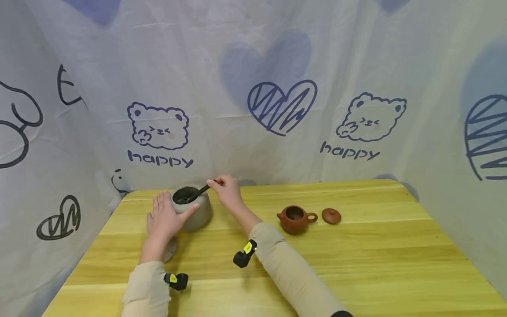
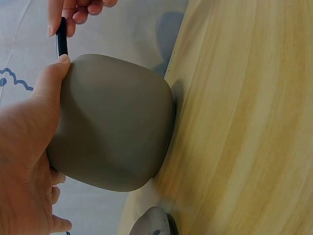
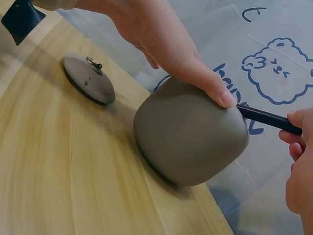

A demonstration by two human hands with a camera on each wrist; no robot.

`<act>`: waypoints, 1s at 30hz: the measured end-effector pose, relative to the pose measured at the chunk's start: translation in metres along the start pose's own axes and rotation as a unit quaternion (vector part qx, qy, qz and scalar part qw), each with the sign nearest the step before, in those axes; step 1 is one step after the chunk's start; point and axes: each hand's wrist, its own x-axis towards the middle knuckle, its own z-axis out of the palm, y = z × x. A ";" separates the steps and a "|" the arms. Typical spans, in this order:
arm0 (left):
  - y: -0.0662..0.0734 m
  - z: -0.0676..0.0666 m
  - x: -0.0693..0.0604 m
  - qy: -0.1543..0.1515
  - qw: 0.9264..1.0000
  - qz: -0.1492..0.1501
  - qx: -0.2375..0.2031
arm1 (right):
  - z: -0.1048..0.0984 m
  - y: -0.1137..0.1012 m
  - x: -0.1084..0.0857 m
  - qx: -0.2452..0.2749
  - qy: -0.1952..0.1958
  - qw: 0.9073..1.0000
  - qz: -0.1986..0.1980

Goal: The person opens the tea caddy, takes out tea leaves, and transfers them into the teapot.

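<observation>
While a slim black utensil point(image 1: 200, 191) is being pinched by the right hand point(image 1: 229, 192), its lower end is being held inside a rounded matte grey jar point(image 1: 199, 216). Toward its far left corner, the jar is being borne by a yellow wooden table point(image 1: 356, 264) and touched by the spread left hand point(image 1: 164, 221). Nearby, a round grey lid point(image 3: 88, 81) is being supported; farther right, a reddish-brown teapot point(image 1: 292, 225) and a small reddish-brown lid point(image 1: 331, 216).

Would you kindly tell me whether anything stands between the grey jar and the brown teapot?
Yes, seen from the head view, the right forearm crosses between the grey jar and the brown teapot, while the right hand holds the dark tool. On the tabletop itself, nothing visible stands between them.
</observation>
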 end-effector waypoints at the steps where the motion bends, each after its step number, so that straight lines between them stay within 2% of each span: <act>1: 0.000 0.000 0.000 0.000 1.000 0.000 0.000 | -0.001 0.001 0.001 0.003 0.002 1.000 -0.001; 5: 0.000 -0.001 0.001 0.002 1.000 0.000 -0.002 | -0.007 0.002 0.002 -0.011 0.010 1.000 -0.017; 9: 0.000 0.000 0.001 0.003 1.000 0.002 0.000 | -0.012 0.006 0.002 -0.096 0.015 0.993 -0.065; 12: -0.001 0.000 0.001 0.004 1.000 0.004 -0.001 | -0.015 0.008 0.000 -0.174 0.017 0.978 -0.114; 15: -0.002 0.001 0.001 0.003 1.000 0.004 -0.002 | -0.018 0.008 -0.002 -0.240 0.014 0.956 -0.166; 18: -0.002 0.002 0.001 0.002 1.000 0.003 0.001 | -0.021 0.006 -0.004 -0.293 0.008 0.933 -0.209; 20: -0.003 0.002 0.001 0.002 1.000 0.002 0.004 | -0.023 0.004 -0.005 -0.314 0.000 0.922 -0.226; 23: -0.003 0.001 0.002 0.003 1.000 0.004 0.006 | -0.024 0.003 -0.006 -0.334 -0.001 0.911 -0.242; 27: -0.003 0.001 0.001 0.004 1.000 0.006 0.003 | -0.026 0.002 -0.008 -0.346 0.004 0.904 -0.250; 30: -0.001 0.002 0.001 0.004 1.000 0.008 -0.001 | -0.028 0.002 -0.009 -0.364 0.010 0.895 -0.258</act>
